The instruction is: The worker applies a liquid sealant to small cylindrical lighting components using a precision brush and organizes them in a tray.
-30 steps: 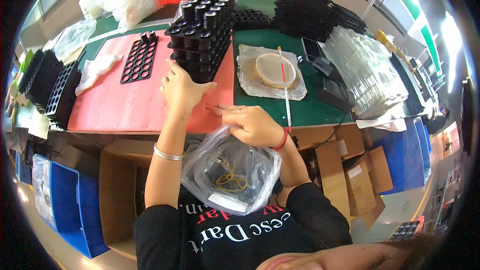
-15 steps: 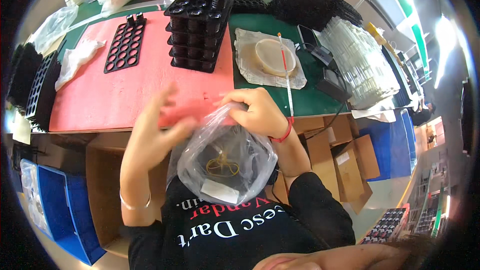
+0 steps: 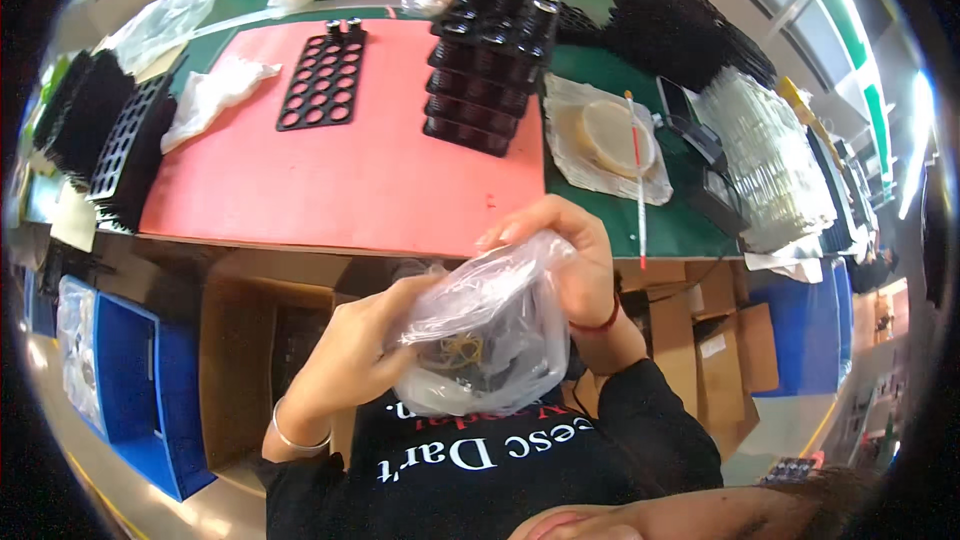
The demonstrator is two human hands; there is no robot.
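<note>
A clear plastic bag (image 3: pixel 505 380) hangs in front of my chest, below the front edge of the workbench. Through its film I see a small tangle of yellow bands (image 3: pixel 461 348), apparently rubber bands. My left hand (image 3: pixel 375 340) grips the bag's left side, its fingertips partly hidden by the plastic. At the upper right of the bag, my right hand (image 3: pixel 578 255) is closed on the rim. Beyond the hands, a black tray with round holes (image 3: pixel 322 82) lies on the pink mat (image 3: pixel 370 180), two dark cylinders standing in its far end.
Stacked trays of black cylinders (image 3: pixel 480 90) stand on the mat's right side. Right of them sit a round lidded tub (image 3: pixel 612 138) and a red-and-white stick (image 3: pixel 638 175). Blue bins (image 3: pixel 130 370) and cardboard boxes (image 3: pixel 705 350) stand below the bench.
My left hand has come down from above the bag and closed on its left side. The bag's mouth has narrowed. The whole view has shifted, so the bench appears farther right.
</note>
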